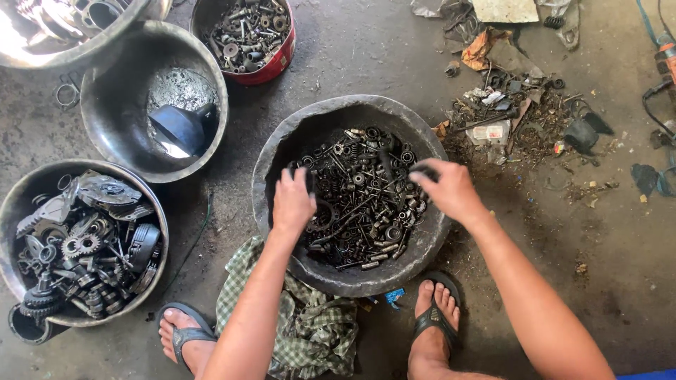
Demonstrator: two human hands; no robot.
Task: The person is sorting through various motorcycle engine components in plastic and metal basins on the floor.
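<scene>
Two bare forearms come in from the bottom edge, and between them a green checked cloth lies on the concrete floor, touching the near rim of a big dark basin. A foot in a dark sandal stands at the right of the cloth, and a second sandalled foot at the left. The basin holds a heap of small metal parts: bolts, nuts, bearings and rings, all dark with oil.

The left hand rests on the left side of the heap, fingers bent down into the parts and around something dark; what it is cannot be told. The right hand is over the right side of the heap, its fingers pinched on a small dark piece near the rim.

To the left, a metal bowl is full of gears and bigger pieces. Behind it another metal bowl contains a dark blue funnel. A red tub of bolts stands further back. Rubbish lies scattered on the floor at the right, well apart from the basin.
</scene>
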